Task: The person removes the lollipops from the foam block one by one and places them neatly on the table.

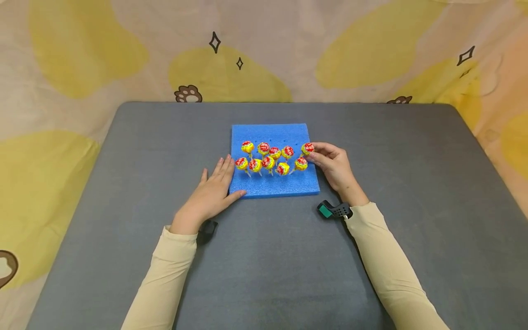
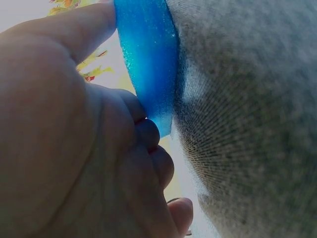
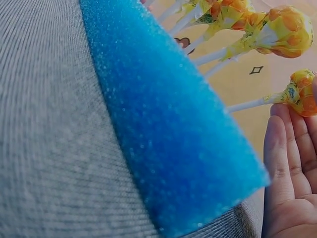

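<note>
Several lollipops in yellow and red wrappers, one of them a front lollipop (image 1: 268, 162), stand on white sticks in a blue foam block (image 1: 274, 188), roughly in two rows. My left hand (image 1: 210, 195) lies along the block's left edge with fingers extended, its thumb at the front left corner. At the right end of the back row, my right hand (image 1: 336, 167) pinches the head of a lollipop (image 1: 307, 148) between thumb and fingers. In the right wrist view, that lollipop (image 3: 301, 94) has its stick reaching the foam, and fingers lie against its wrapper.
The block rests on a grey table (image 1: 264, 256). Small holes show in the foam behind the back row. A patterned yellow and beige cloth (image 1: 264, 50) hangs behind the table. Each wrist wears a dark strapped device, the right one (image 1: 334, 210) with a green face.
</note>
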A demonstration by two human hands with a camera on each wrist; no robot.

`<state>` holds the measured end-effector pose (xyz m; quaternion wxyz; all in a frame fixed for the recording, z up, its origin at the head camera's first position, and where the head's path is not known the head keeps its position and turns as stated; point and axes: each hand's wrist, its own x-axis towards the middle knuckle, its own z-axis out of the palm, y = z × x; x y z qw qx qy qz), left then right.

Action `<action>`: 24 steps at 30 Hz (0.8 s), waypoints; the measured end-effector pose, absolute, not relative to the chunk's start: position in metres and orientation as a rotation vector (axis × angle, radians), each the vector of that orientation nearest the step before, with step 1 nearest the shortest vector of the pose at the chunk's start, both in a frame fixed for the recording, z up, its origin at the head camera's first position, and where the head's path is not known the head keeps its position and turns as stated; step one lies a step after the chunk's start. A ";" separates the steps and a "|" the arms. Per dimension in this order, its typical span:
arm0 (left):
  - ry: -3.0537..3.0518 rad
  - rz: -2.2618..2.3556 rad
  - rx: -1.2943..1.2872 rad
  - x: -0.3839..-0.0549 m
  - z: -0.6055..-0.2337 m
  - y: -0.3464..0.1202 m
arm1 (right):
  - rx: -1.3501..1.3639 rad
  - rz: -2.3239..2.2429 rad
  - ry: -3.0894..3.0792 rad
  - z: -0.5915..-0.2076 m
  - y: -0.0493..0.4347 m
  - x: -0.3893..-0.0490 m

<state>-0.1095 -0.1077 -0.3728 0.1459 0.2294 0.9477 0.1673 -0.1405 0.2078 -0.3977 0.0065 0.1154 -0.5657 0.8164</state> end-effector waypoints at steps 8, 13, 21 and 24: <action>2.727 0.473 0.655 -0.110 -0.372 -0.107 | 0.352 2.505 -1.866 -0.396 0.207 -0.141; 2.726 0.470 0.648 -0.109 -0.373 -0.108 | 0.340 2.490 -1.882 -0.396 0.206 -0.140; 2.726 0.465 0.648 -0.110 -0.373 -0.107 | 0.306 2.420 -1.951 -0.397 0.206 -0.141; 2.730 0.459 0.647 -0.110 -0.373 -0.107 | 0.329 2.449 -1.903 -0.396 0.206 -0.140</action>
